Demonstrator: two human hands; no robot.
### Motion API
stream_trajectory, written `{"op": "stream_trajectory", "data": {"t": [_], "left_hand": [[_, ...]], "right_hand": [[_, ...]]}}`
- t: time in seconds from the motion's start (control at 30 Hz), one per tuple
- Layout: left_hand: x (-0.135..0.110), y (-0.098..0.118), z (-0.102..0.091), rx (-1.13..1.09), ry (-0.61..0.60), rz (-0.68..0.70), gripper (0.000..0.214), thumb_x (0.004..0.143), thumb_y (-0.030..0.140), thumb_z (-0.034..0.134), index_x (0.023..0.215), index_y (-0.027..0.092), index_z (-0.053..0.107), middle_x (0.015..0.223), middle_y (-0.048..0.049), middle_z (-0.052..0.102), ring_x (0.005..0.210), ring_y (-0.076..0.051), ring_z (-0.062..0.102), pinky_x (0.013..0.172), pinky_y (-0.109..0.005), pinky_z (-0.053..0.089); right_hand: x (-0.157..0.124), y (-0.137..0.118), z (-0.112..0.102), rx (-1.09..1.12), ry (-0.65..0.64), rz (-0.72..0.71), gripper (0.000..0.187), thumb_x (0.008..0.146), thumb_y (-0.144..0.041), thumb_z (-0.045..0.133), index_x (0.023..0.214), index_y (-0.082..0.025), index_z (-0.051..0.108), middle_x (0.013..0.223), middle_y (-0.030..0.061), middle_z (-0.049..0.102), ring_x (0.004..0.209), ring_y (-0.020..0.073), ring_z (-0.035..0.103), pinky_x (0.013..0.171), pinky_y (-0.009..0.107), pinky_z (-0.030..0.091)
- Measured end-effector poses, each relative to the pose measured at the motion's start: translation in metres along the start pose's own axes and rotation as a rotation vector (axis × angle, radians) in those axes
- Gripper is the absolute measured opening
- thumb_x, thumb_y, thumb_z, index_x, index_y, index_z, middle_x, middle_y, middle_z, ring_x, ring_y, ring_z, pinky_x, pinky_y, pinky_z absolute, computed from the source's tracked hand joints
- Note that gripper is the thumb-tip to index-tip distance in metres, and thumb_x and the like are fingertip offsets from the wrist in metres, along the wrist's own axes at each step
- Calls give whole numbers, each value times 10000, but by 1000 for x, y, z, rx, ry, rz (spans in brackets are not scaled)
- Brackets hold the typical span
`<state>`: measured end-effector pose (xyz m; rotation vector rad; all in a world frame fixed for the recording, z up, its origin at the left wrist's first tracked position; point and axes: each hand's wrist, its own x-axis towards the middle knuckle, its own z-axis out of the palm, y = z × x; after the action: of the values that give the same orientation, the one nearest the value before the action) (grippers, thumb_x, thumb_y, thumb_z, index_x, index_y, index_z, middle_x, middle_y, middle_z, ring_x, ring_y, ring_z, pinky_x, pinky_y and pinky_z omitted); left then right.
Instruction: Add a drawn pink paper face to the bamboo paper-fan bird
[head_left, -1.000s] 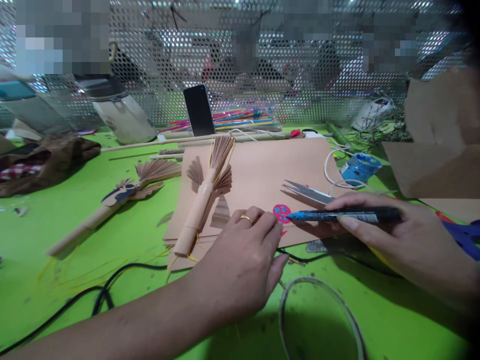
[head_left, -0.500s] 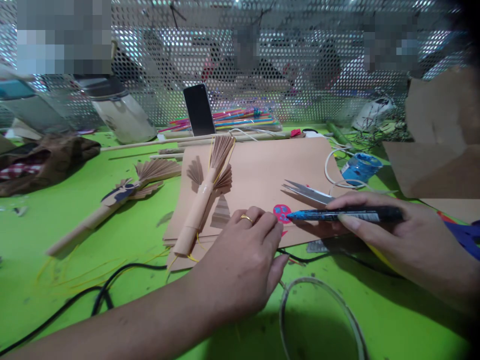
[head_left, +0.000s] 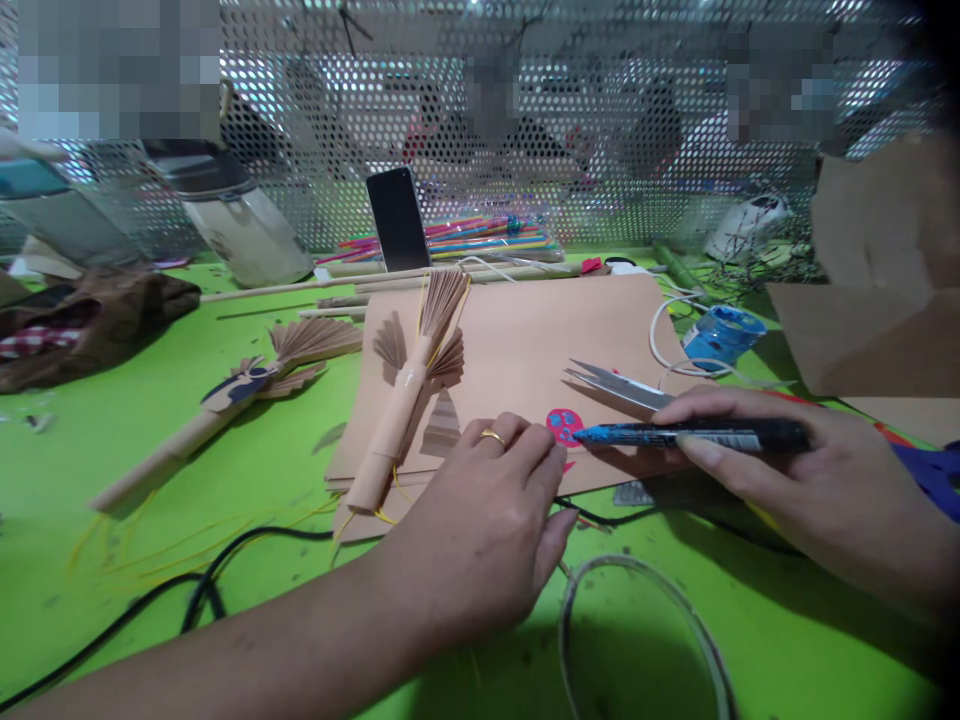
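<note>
A small red disc with blue spots lies on a stack of brown paper. My left hand, ring on one finger, rests on the paper with bent fingers at the disc's left edge, thumb apart. My right hand grips a black paint marker, its blue-stained tip at the disc's right edge. Scissor blades stick out from behind the right hand; whether the hand holds them I cannot tell. A rolled-paper bird with pleated wings and tail lies left of my left hand.
Another paper bird lies on the green table at left. A phone leans at the back beside colourful sticks. A blue-stained jar stands at right. A black cable and a pale cable loop cross the front.
My right hand and the marker have shifted very slightly right. The left hand and the disc have stayed in place.
</note>
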<state>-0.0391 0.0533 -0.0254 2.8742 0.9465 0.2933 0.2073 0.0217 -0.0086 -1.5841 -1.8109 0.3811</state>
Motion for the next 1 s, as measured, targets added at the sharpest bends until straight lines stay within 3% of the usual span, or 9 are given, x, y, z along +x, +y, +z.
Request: {"op": "stream_trajectory", "data": {"t": [0.17, 0.5, 0.67, 0.83, 1.0], "left_hand": [[-1, 0, 0, -5, 2, -5, 394, 954, 336, 411, 1256, 127, 552, 1137, -125, 564, 1072, -312, 448, 917, -517, 416], [0, 0, 0, -2, 1, 1, 391, 958, 333, 404, 1255, 126, 552, 1137, -127, 570, 1069, -308, 452, 918, -522, 416], [-1, 0, 0, -5, -6, -5, 400, 956, 341, 405, 1255, 121, 553, 1142, -126, 565, 1072, -310, 448, 919, -525, 415], [0, 1, 0, -2, -11, 1, 399, 958, 336, 403, 1260, 119, 547, 1138, -129, 566, 1074, -306, 454, 926, -527, 409], [1, 2, -2, -3, 1, -3, 378, 949, 322, 432, 1245, 121, 556, 1121, -125, 566, 1063, -301, 447, 916, -510, 415]], "right_hand": [[2, -1, 0, -35, 46, -3, 145, 793, -344, 630, 901, -310, 719, 895, -40, 775, 770, 182, 730, 693, 265, 589], [1, 1, 2, -3, 1, 11, 204, 795, -372, 640, 955, -281, 728, 992, -1, 766, 913, 234, 714, 719, 300, 582], [2, 0, 1, 40, -30, 34, 191, 790, -368, 641, 929, -275, 733, 964, 3, 770, 879, 231, 720, 723, 301, 587], [4, -2, -1, 13, 56, 78, 203, 781, -413, 637, 888, -272, 736, 930, 5, 771, 819, 210, 721, 729, 302, 590], [6, 1, 5, 73, 125, 177, 231, 802, -424, 631, 885, -229, 722, 800, 30, 764, 650, 181, 708, 589, 272, 585]]}}
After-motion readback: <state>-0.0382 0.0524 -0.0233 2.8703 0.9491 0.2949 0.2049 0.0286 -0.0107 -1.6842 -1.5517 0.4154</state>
